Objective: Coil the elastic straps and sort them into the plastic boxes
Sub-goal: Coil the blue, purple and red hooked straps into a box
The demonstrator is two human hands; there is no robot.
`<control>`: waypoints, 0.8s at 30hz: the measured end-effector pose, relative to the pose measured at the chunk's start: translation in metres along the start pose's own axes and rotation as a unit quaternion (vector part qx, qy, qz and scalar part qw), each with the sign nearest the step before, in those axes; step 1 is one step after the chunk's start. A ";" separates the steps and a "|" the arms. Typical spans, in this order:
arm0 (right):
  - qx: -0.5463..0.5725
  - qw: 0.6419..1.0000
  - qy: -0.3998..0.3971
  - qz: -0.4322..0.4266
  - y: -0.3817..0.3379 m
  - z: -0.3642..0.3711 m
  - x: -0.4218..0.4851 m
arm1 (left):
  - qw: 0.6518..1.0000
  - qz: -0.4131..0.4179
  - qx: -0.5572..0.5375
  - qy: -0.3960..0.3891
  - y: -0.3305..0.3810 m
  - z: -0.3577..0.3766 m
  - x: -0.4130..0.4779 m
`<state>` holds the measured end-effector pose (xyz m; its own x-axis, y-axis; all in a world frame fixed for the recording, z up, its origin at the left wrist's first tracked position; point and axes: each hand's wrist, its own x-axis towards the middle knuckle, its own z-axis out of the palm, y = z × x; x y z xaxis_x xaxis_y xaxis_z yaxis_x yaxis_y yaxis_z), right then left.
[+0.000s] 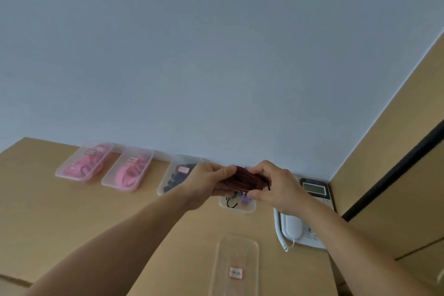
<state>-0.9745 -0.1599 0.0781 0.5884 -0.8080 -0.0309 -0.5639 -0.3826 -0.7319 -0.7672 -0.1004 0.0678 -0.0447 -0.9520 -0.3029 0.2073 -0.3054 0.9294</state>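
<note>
Currently left hand (206, 184) and right hand (272, 186) both grip the dark-red coil (245, 178), held above the far-right box (237, 209). Coiling looks about done; next: lower it in, release without loops springing.

A single wide-angle view from the person's head, facing forward and slightly down: the wall (216, 43) fills 12 o'clock, the table (60, 223) lies close below, toward 6 o'clock.

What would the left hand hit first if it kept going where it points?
Likely the right hand, gripping the far side of the dark red strap coil the left hand holds, though depth is unclear.
</note>
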 end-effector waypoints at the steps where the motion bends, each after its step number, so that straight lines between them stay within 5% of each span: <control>1: 0.000 1.000 -0.006 0.015 0.003 0.003 0.006 | 1.000 0.004 -0.001 0.006 -0.007 -0.003 0.008; 8: 0.010 0.996 -0.024 0.084 0.024 0.016 0.053 | 0.999 0.006 -0.029 0.016 -0.042 -0.027 0.057; 14: -0.046 0.992 -0.053 0.109 0.045 0.031 0.080 | 0.995 -0.006 0.101 0.025 -0.062 -0.040 0.086; 16: -0.076 0.990 -0.062 0.103 0.053 0.034 0.085 | 0.964 0.017 0.265 0.032 -0.067 -0.046 0.093; 19: -0.151 0.979 -0.111 0.081 0.064 0.041 0.092 | 0.860 0.069 0.502 0.059 -0.081 -0.054 0.100; 24: -0.229 0.952 -0.202 0.028 0.081 0.066 0.102 | 0.769 0.130 0.625 -0.015 -0.102 -0.051 0.099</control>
<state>-0.9221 -0.2441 -0.0295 0.6730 -0.6296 -0.3882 -0.7397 -0.5743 -0.3508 -0.7431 -0.1628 -0.0678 -0.1873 -0.9786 -0.0852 -0.8886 0.1319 0.4393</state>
